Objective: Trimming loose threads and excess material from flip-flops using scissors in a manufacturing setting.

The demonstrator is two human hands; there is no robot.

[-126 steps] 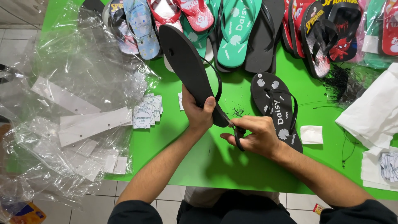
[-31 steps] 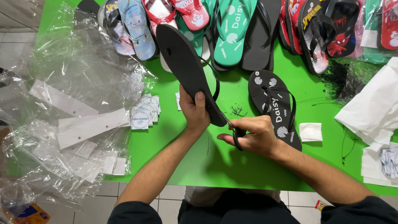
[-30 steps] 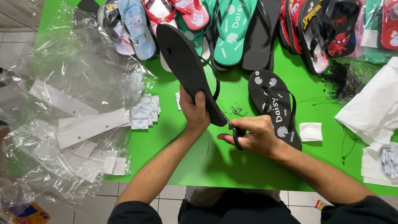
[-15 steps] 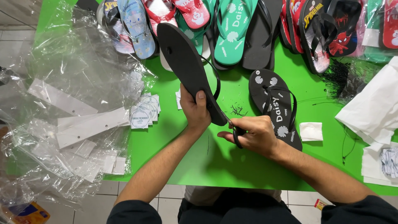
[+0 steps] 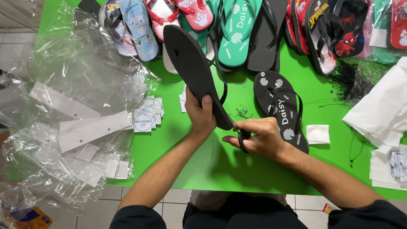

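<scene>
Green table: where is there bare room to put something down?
The green table is bare along its near edge, under both forearms, and between the white tags and the left hand. The far edge is crowded with flip-flops, the left with plastic bags.

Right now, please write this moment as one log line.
left hand: grips black flip-flop, sole up | right hand: holds scissors at its heel | green table

A bright green table (image 5: 220, 169) stands on a pale tiled floor (image 5: 17, 46) under even light.

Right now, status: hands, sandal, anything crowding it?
Left hand grips upturned black flip-flop. Right hand holds small scissors at its heel. Second black flip-flop lies close alongside.
</scene>
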